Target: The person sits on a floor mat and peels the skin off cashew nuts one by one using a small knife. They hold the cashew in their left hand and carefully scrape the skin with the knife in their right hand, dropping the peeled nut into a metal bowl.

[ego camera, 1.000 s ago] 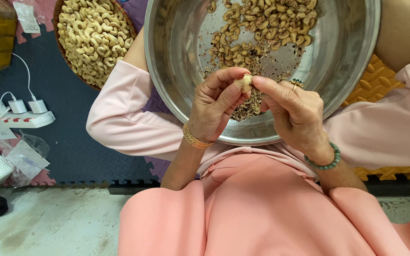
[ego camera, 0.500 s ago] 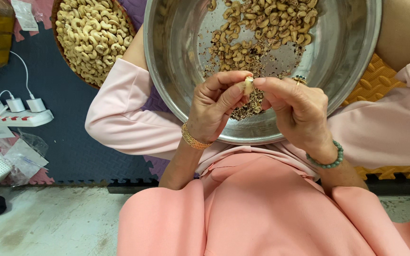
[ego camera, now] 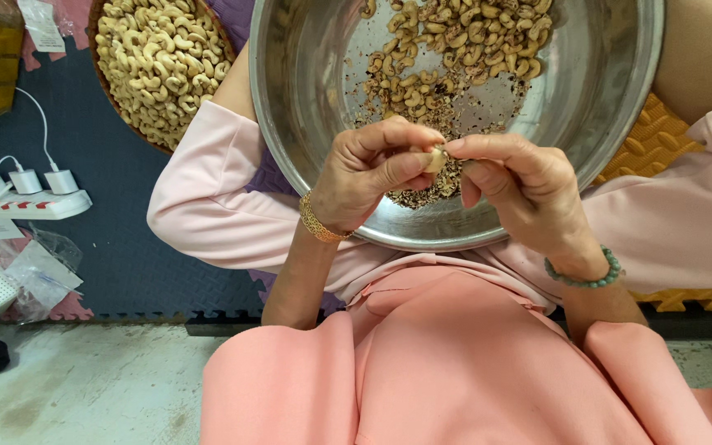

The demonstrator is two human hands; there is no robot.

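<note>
Since the earlier frames, both hands have barely shifted over the near rim of the large round steel bowl (ego camera: 620, 124). Left hand (ego camera: 368, 169) and right hand (ego camera: 521, 185) pinch one small pale cashew kernel (ego camera: 434, 159) between closed fingers, left thumb nearest it. Beyond lie unpeeled brownish cashews (ego camera: 455, 41); left of the bowl, a brown round tray of pale peeled cashews (ego camera: 158, 62).

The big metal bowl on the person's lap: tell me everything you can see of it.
The metal bowl is round, wide and shallow, of dull, scuffed silvery steel with a rolled rim. It rests on the person's lap, its far edge cut off by the frame. Inside lie unpeeled cashews and dark skin flakes. The left hand and right hand hover over its near side, pinching one cashew.
</note>
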